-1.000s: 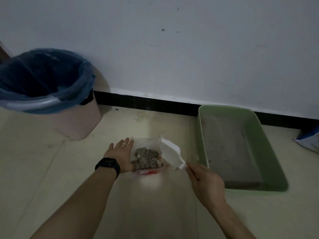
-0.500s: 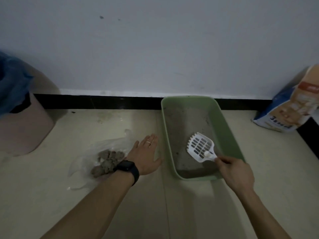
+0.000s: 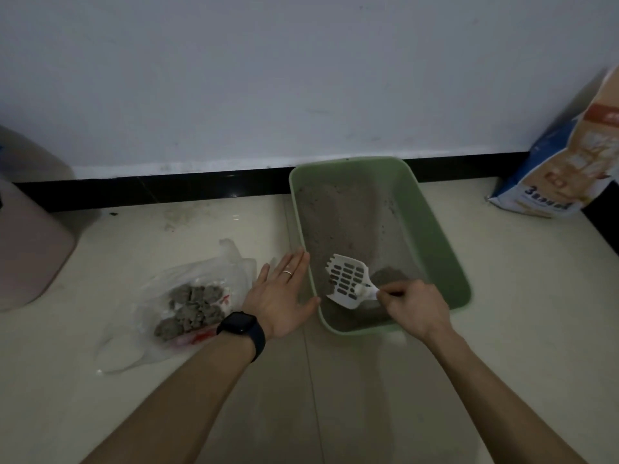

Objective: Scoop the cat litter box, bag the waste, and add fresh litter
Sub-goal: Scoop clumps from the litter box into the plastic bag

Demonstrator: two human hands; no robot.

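Hands are dividing the work: right hand (image 3: 415,309) is gripping the scoop (image 3: 348,283) by its handle over litter at the box's (image 3: 445,249) near end, and left hand (image 3: 281,296) is lying flat, fingers straight, beside the box's left wall. Sliding the scoop low under clumps and shaking gently should be serving best. Counting: one scoop, one box, one bag (image 3: 231,262) of clumps, one sack (image 3: 562,162), one bin (image 3: 30,249).

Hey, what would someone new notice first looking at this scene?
The green litter box at centre by the wall, with the right hand holding a white slotted scoop inside it. Just left of it, a clear plastic bag of grey clumps lies on the floor, the left hand flat between bag and box.
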